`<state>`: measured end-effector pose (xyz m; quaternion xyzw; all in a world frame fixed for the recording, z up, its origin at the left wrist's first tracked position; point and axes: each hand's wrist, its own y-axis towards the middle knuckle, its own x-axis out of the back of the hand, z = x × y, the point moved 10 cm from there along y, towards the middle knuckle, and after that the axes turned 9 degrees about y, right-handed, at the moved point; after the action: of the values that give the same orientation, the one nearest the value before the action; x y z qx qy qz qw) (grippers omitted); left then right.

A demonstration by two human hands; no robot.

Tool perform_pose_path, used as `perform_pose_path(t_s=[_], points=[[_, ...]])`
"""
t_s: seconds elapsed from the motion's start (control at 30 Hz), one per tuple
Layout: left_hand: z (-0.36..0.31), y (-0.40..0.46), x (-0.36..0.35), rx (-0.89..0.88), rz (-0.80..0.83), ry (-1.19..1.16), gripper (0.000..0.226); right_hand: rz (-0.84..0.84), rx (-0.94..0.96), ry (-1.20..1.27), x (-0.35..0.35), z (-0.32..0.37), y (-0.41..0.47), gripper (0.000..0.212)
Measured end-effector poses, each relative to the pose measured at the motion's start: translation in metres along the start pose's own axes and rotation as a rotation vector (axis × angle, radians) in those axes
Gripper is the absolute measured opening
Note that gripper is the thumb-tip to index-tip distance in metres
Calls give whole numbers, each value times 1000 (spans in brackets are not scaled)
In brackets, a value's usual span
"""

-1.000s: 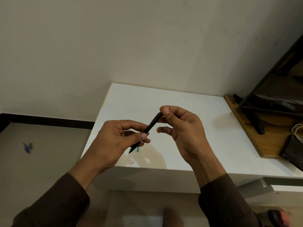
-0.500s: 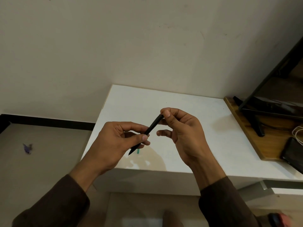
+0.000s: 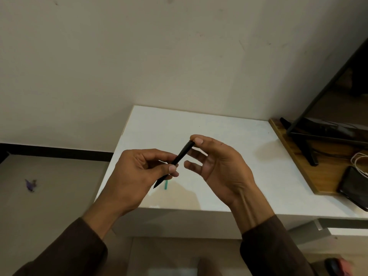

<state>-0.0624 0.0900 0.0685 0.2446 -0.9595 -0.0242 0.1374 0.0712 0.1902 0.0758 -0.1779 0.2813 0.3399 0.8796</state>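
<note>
- My left hand (image 3: 137, 176) pinches the black pen (image 3: 177, 159) around its lower half, thumb on the near side and curled fingers behind it.
- My right hand (image 3: 217, 166) holds the pen's upper end, with the thumb tip pressed on it. The fingertip on the other side is mostly hidden. My other right fingers (image 3: 194, 154) are loosely spread and clear of the pen.
- The pen slants between my hands, its pointed tip low and to the near left, its blunt end up and to the far right.
- It is in the air above the near part of the white table (image 3: 229, 128), touching nothing but my fingers.
- A small green strip (image 3: 165, 184) lies on the table just beside the pen's tip in the view.
- To the right, a wooden board (image 3: 294, 156) butts against the table. It carries a screen's black stand (image 3: 304, 148), a dark phone (image 3: 354, 188) and a white cable (image 3: 358, 162).
- Down on the floor to the left lies a purple scrap (image 3: 30, 185), well apart from the table.
</note>
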Motion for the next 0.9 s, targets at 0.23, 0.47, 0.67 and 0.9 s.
perform_pose_path(t_s=[0.23, 0.47, 0.67, 0.9], points=[[-1, 1, 0, -3, -10, -7, 21, -65, 39, -43, 7, 2, 3, 8], [7, 3, 4, 27, -19, -25, 19, -162, 145, -195, 20, 13, 0, 9], [8, 4, 5, -3, -17, -5, 23, -164, 223, -337, 18, 23, -2, 12], [-3, 2, 8, -100, -42, 121, 23, -141, 255, -423, 16, 25, -2, 13]])
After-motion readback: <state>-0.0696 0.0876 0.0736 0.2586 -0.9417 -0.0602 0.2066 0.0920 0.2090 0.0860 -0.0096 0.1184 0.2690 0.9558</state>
